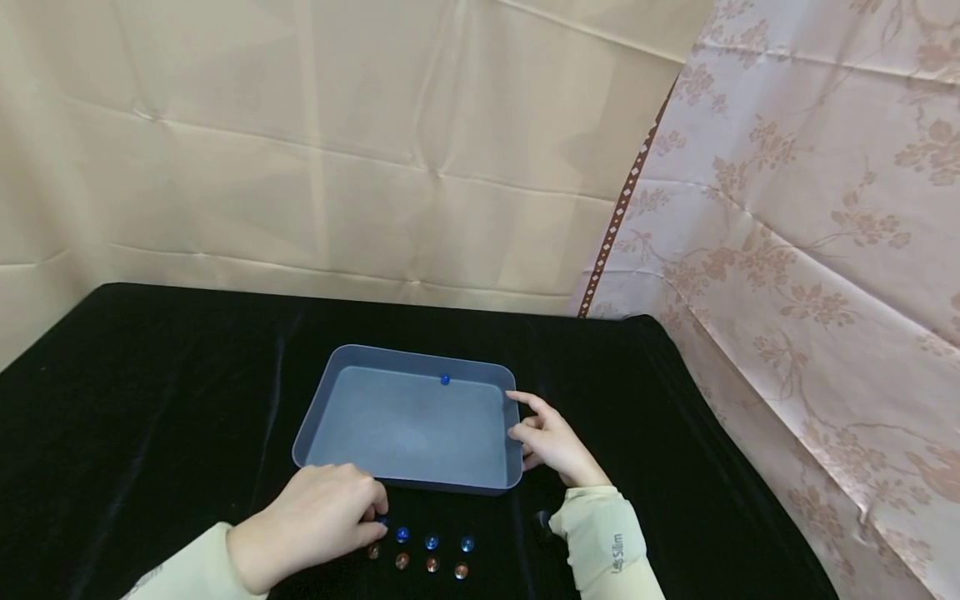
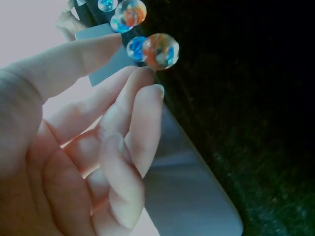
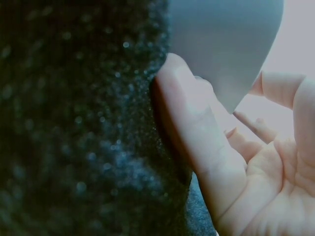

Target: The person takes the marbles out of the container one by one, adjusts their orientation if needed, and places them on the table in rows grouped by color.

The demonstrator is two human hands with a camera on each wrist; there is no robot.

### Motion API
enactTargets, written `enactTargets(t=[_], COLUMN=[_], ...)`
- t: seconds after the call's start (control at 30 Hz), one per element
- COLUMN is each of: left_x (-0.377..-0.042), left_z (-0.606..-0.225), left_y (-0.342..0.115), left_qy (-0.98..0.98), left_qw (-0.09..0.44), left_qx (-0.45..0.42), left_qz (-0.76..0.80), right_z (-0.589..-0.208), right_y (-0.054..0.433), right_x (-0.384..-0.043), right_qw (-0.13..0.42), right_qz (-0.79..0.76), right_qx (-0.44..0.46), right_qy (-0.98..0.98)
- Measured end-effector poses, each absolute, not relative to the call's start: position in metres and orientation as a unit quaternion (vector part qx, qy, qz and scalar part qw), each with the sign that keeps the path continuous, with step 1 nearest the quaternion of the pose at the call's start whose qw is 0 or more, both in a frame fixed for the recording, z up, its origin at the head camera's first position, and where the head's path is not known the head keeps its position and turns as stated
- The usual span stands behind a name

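Note:
A blue-grey tray (image 1: 405,479) lies on the black cloth, with one blue marble (image 1: 445,379) inside near its far wall. In front of it are a row of blue marbles (image 1: 431,542) and a nearer row of orange-brown marbles (image 1: 432,564). My left hand (image 1: 318,517) is at the left end of these rows. In the left wrist view, its thumb and fingertips stand apart around a blue marble (image 2: 135,48), beside an orange-swirled clear marble (image 2: 160,51). My right hand (image 1: 555,442) holds the tray's right rim, its fingertips at the edge; some of its fingers are hidden.
Black cloth (image 1: 150,417) covers the table. A cream curtain (image 1: 300,150) hangs behind it and a pink floral cloth (image 1: 810,250) on the right. A small dark object (image 1: 543,523) shows beside the right sleeve.

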State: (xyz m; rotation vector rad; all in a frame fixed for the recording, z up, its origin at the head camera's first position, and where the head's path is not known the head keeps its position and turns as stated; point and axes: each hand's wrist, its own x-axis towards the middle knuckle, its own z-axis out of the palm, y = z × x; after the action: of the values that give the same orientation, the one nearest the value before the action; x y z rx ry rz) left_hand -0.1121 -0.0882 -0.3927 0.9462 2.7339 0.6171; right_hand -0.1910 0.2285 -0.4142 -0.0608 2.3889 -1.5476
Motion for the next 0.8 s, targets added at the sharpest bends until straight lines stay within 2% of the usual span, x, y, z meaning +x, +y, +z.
enactTargets(t=[0.47,0.8], left_x=[-0.121,-0.129], left_z=[-0.367,-0.352], left_y=[-0.081,-0.078], left_qy=[0.929,0.933], left_qw=[-0.003,-0.023], left_qx=[0.323,0.325], left_qz=[0.18,0.153], right_z=[-0.414,-0.415], right_y=[0.229,0.231], right_x=[-0.192,-0.192], right_qw=[0.156,0.159], right_qz=[-0.539,-0.542], right_qx=[-0.025,-0.03], right_qy=[0.828,0.825])
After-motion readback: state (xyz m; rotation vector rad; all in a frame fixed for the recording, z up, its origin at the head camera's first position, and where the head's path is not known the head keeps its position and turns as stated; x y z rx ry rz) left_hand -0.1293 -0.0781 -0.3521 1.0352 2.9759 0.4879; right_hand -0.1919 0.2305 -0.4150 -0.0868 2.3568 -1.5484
